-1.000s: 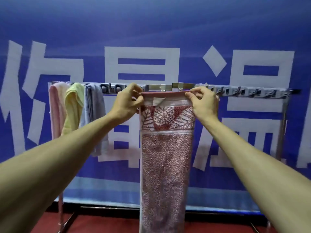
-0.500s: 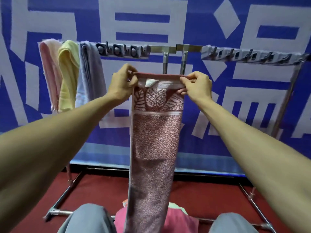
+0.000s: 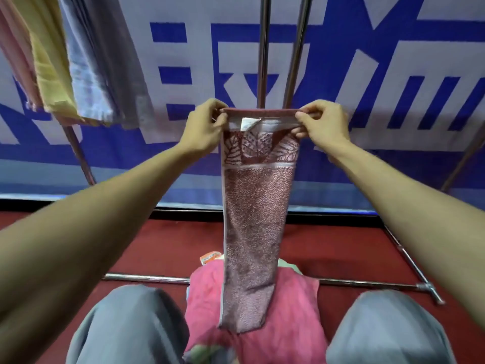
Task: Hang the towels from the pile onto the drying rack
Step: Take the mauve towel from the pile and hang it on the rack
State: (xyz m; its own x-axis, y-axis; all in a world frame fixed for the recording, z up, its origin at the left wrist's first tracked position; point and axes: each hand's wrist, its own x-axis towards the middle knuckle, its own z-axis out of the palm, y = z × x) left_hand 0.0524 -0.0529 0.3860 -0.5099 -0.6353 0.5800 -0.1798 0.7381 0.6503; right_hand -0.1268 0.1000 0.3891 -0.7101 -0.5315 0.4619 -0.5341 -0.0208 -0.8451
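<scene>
The drying rack point(image 3: 263, 51) is cut off at the top; only its lower frame shows. The red patterned towel point(image 3: 256, 206) hangs with its long axis vertical, its top edge stretched level between the left hand point(image 3: 203, 130) and the right hand point(image 3: 324, 124). Each hand pinches one top corner. The lower end hangs below both hands, in front of the pink pile point(image 3: 294, 324); contact cannot be determined.
</scene>
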